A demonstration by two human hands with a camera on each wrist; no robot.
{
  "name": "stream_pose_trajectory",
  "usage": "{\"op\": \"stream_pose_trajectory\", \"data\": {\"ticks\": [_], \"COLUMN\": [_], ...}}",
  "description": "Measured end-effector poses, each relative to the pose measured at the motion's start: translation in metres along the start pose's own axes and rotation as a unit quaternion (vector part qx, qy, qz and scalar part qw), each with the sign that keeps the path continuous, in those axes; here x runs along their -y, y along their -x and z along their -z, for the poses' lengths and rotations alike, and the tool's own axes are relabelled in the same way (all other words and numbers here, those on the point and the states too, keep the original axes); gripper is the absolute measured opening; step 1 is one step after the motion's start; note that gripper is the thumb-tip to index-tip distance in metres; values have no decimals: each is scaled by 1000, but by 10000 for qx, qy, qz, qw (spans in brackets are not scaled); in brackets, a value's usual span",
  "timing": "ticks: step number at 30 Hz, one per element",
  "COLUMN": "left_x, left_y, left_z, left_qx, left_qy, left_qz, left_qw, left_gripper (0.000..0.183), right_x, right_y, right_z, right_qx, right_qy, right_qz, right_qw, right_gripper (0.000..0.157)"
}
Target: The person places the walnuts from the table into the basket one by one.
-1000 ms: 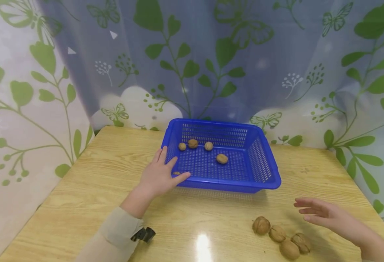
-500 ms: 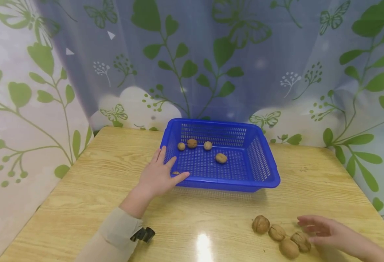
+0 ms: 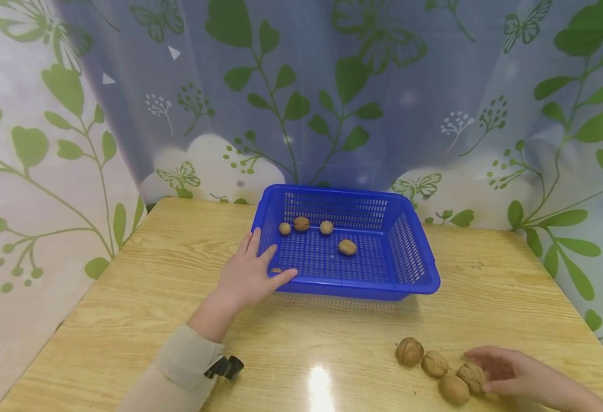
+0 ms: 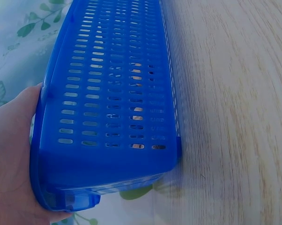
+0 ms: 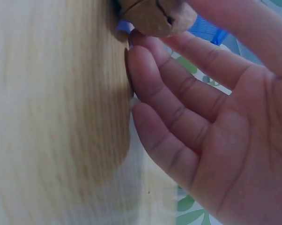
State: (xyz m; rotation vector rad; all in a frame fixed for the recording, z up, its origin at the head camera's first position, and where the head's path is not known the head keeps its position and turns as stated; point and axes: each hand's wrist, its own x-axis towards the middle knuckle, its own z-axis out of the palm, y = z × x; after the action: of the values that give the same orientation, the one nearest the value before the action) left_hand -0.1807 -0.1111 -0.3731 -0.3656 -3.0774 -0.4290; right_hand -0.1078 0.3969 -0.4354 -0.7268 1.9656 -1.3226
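Note:
My left hand (image 3: pixel 247 277) rests with straight, spread fingers on the near left corner of a blue plastic basket (image 3: pixel 332 282), thumb along its front rim. In the left wrist view the same hand (image 4: pixel 12 154) lies against the basket's rim (image 4: pixel 38 140). At the lower right of the head view, my right hand (image 3: pixel 512 372) has its thumb and fingers around a walnut (image 3: pixel 470 376). In the right wrist view this walnut (image 5: pixel 155 16) shows between the thumb and the curved fingers (image 5: pixel 145 70). Just left of it lie a walnut (image 3: pixel 453 389), another walnut (image 3: pixel 435 364) and a further walnut (image 3: pixel 409 351).
Inside the basket are several walnuts, among them a walnut (image 3: pixel 347 247) near the middle and a walnut (image 3: pixel 301 224) towards the back. The wooden table (image 3: pixel 281 355) meets a curtain (image 3: pixel 312 114) printed with leaves and butterflies behind the basket.
My right hand has come down from above the table to the rightmost walnut, and its fingers have closed in around it. The left hand and the basket have stayed in place.

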Motion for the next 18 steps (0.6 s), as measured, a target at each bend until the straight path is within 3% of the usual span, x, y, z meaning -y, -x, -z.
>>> {"op": "stream_pose_trajectory", "data": {"ticks": [8, 13, 18], "left_x": [0, -1, -1], "left_y": [0, 0, 1], "left_z": [0, 1, 1], "left_qx": [-46, -56, -52], "left_qy": [0, -4, 8], "left_qz": [-30, -33, -39], "left_qw": [10000, 10000, 10000], "left_gripper": [86, 86, 86], "right_x": [2, 7, 18], "right_y": [-3, -5, -7], "right_z": [-2, -4, -3], "right_qx": [-134, -672, -977], "right_qy": [511, 1037, 1060], "right_qz": [119, 80, -148], "right_qw": [9985, 9923, 9894], "right_gripper": [32, 31, 33]}}
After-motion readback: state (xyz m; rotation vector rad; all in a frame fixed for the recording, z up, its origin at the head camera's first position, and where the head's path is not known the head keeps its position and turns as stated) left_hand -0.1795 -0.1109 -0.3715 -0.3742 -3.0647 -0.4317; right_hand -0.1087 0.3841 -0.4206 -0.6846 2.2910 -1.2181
